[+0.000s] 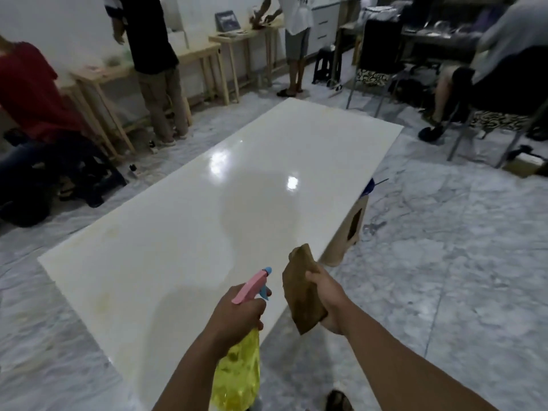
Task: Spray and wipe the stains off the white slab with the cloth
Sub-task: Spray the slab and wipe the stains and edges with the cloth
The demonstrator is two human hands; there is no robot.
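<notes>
White slab (pixel 207 209) on a marble floor (pixel 444 262)

The glossy slab rests raised on a brown cardboard box (pixel 347 232) standing on the grey-veined floor; faint yellowish stains (pixel 103 301) mark its near left part.

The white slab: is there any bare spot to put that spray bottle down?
Nearly all of the white slab is bare, from the near corner by the left hand to the far edge. Faint yellowish stains mark its left side.

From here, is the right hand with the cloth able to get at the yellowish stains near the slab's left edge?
Probably, with a stretch: the slab is bare, but the left hand and spray bottle sit between.
</notes>
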